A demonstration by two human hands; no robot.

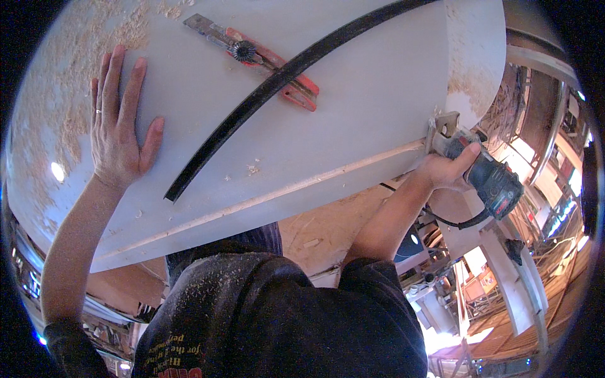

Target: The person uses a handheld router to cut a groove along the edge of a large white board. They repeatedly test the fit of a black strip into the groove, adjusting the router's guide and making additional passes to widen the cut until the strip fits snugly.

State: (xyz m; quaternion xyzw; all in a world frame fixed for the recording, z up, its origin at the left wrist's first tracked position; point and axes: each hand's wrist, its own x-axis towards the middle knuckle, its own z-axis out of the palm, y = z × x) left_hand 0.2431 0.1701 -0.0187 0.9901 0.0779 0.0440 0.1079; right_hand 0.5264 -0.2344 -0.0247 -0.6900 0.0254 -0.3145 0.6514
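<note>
My left hand (120, 126) lies flat on the pale grey panel (353, 120), its fingers stretched out beside scattered wood shavings. At the panel's near edge on the right, my right hand (447, 170) is wrapped round a dark blue-black trim router (491, 179). The router's base rests against the panel edge, and its bit is hidden. A bare wood-coloured strip (302, 186) runs along that edge. Between my hands, a black curved edging strip (236, 120) lies on the panel, crossing over a red utility knife (271, 66) with a black thumb wheel.
Wood shavings (60, 94) cover the panel's left side. A dark power cord (463, 223) hangs below the router. Pale curved boards (513, 283) stand at the lower right, near a cluttered timber floor (567, 277).
</note>
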